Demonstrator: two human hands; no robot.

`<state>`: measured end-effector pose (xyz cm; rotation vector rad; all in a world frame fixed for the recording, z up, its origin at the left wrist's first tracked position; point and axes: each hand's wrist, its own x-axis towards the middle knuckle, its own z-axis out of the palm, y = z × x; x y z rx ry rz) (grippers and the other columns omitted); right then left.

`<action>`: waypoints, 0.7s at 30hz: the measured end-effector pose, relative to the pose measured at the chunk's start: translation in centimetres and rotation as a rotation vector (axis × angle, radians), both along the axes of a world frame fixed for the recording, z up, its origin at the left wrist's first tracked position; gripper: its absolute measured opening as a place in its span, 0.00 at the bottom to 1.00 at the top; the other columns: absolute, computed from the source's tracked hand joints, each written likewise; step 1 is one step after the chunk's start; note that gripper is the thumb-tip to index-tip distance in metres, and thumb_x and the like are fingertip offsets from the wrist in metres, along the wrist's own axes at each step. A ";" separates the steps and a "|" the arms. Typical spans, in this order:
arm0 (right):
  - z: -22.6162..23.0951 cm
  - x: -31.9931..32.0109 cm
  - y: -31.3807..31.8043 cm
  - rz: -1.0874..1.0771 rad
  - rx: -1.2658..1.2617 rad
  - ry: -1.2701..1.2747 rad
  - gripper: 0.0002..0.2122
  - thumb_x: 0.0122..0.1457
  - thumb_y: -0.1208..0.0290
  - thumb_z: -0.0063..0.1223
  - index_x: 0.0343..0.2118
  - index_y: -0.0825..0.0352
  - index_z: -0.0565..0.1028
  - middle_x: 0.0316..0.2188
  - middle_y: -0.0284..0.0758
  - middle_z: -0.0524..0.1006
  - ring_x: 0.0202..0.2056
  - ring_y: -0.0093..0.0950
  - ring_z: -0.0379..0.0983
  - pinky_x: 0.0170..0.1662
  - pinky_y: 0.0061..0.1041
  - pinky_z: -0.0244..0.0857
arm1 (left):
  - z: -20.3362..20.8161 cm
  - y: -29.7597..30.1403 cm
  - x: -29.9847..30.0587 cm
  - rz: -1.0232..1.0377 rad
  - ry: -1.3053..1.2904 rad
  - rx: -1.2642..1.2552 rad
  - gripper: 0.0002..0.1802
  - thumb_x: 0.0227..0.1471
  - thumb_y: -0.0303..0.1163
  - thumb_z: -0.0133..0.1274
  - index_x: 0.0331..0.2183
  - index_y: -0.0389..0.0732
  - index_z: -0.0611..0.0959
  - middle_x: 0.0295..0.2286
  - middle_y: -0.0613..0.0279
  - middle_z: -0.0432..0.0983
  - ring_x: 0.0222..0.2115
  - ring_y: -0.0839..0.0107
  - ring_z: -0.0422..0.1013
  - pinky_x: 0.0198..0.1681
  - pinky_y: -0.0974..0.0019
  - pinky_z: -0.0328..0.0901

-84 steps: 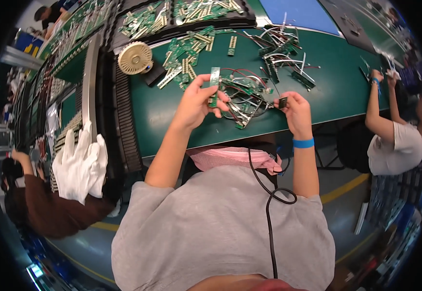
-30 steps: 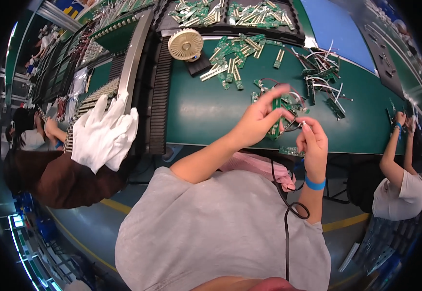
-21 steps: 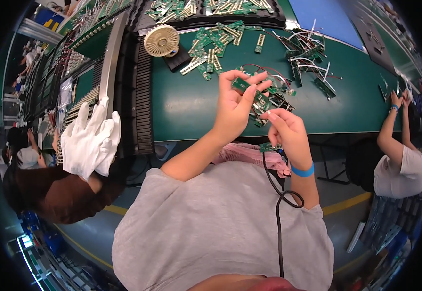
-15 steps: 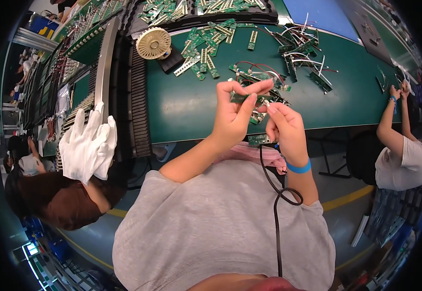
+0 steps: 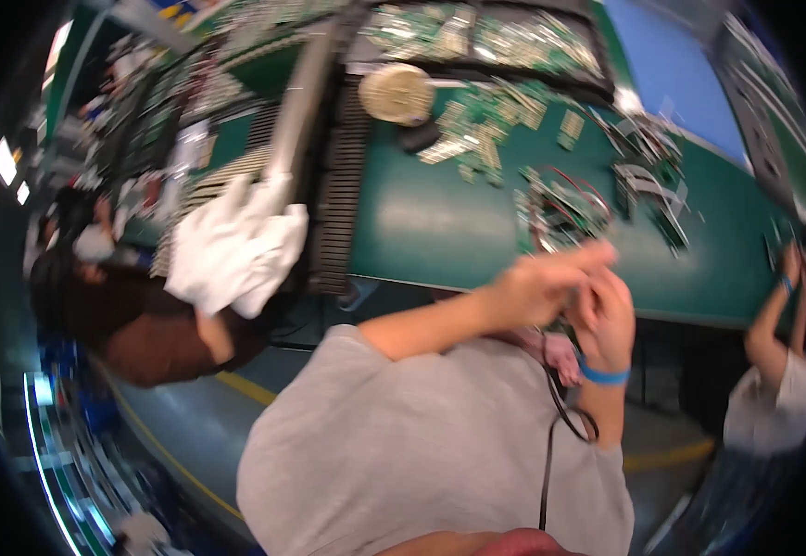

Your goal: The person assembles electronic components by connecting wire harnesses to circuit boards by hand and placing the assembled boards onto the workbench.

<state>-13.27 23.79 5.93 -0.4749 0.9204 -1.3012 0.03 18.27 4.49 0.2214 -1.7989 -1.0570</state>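
Observation:
My left hand (image 5: pixel 542 289) and my right hand (image 5: pixel 610 315) meet in front of my body, over the near edge of the green table (image 5: pixel 440 232). Motion smears both. The left fingers point to the right and seem closed, while the right fingers curl against them; whatever lies between is hidden. Just beyond the hands is a small heap of circuit boards with red and black wires (image 5: pixel 560 208). A blue band (image 5: pixel 604 375) circles my right wrist, and a black cable (image 5: pixel 547 463) hangs below it.
Loose circuit boards (image 5: pixel 486 125) lie behind the wired heap, beside a small cream fan (image 5: pixel 396 93). Boards with white wires (image 5: pixel 653 167) sit to the right. Black trays of boards (image 5: pixel 533 42) stand at the back. White gloves (image 5: pixel 236 246) cover a person's hands on the left; another person works far right.
The view has swung, so the table and everything on it sit further right. My hands have drawn nearer my body. The circuit board seen in my left fingers before no longer shows clearly.

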 end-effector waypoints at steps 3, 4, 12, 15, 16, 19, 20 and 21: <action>-1.7 -0.1 0.4 -0.004 -0.162 -0.050 0.08 0.59 0.71 0.35 0.28 0.67 0.67 0.06 0.24 0.57 0.08 0.14 0.50 0.12 0.16 0.41 | -0.7 0.3 -0.7 0.057 0.053 -0.075 0.16 0.35 0.11 0.50 0.31 0.35 0.71 0.44 0.44 0.66 0.46 0.51 0.64 0.46 0.60 0.63; -1.7 0.3 0.5 -0.058 -0.135 -0.064 0.09 0.60 0.70 0.34 0.26 0.67 0.67 0.05 0.23 0.56 0.07 0.14 0.48 0.11 0.16 0.40 | -1.5 0.4 -1.3 0.069 0.157 -0.104 0.25 0.42 0.15 0.47 0.45 0.39 0.66 0.43 0.53 0.68 0.30 0.63 0.74 0.36 0.68 0.69; -2.2 1.5 -0.1 0.028 -0.170 -0.155 0.11 0.61 0.67 0.33 0.25 0.66 0.64 0.04 0.24 0.54 0.06 0.14 0.44 0.09 0.15 0.37 | -0.8 1.3 -0.3 0.177 0.186 -0.117 0.14 0.49 0.14 0.38 0.38 0.38 0.60 0.46 0.41 0.63 0.17 0.69 0.73 0.26 0.69 0.70; -1.8 2.3 -0.4 -0.070 -0.146 -0.205 0.11 0.62 0.67 0.33 0.26 0.66 0.64 0.04 0.24 0.54 0.06 0.14 0.44 0.10 0.15 0.37 | -0.4 1.5 0.2 0.036 0.158 0.075 0.13 0.49 0.14 0.38 0.38 0.38 0.60 0.45 0.41 0.64 0.19 0.68 0.73 0.30 0.68 0.70; -1.8 2.3 -0.5 -0.070 -0.147 -0.205 0.11 0.62 0.67 0.33 0.26 0.66 0.64 0.04 0.24 0.54 0.06 0.14 0.44 0.10 0.15 0.37 | -0.4 1.5 0.1 0.036 0.158 0.074 0.13 0.49 0.14 0.38 0.38 0.38 0.60 0.45 0.41 0.64 0.19 0.68 0.73 0.30 0.68 0.70; -2.2 1.9 -0.4 -0.122 -0.150 -0.224 0.11 0.61 0.68 0.33 0.25 0.66 0.64 0.04 0.24 0.54 0.06 0.14 0.44 0.09 0.15 0.37 | -0.3 1.3 -0.2 0.073 0.177 0.004 0.13 0.51 0.16 0.37 0.40 0.37 0.60 0.46 0.42 0.64 0.19 0.69 0.73 0.31 0.69 0.69; -2.4 1.5 -0.4 -0.026 -0.219 -0.223 0.10 0.61 0.68 0.34 0.24 0.66 0.64 0.05 0.23 0.55 0.06 0.13 0.44 0.09 0.14 0.37 | -0.5 1.2 0.0 0.032 0.204 0.055 0.13 0.51 0.17 0.38 0.41 0.37 0.61 0.46 0.44 0.65 0.19 0.69 0.73 0.30 0.69 0.69; -2.2 1.5 -0.4 0.070 -0.284 -0.223 0.10 0.60 0.69 0.35 0.24 0.66 0.64 0.05 0.23 0.56 0.06 0.13 0.45 0.09 0.14 0.37 | -0.2 1.1 0.2 -0.010 0.230 0.108 0.14 0.51 0.19 0.38 0.42 0.36 0.61 0.46 0.46 0.65 0.19 0.69 0.74 0.29 0.70 0.69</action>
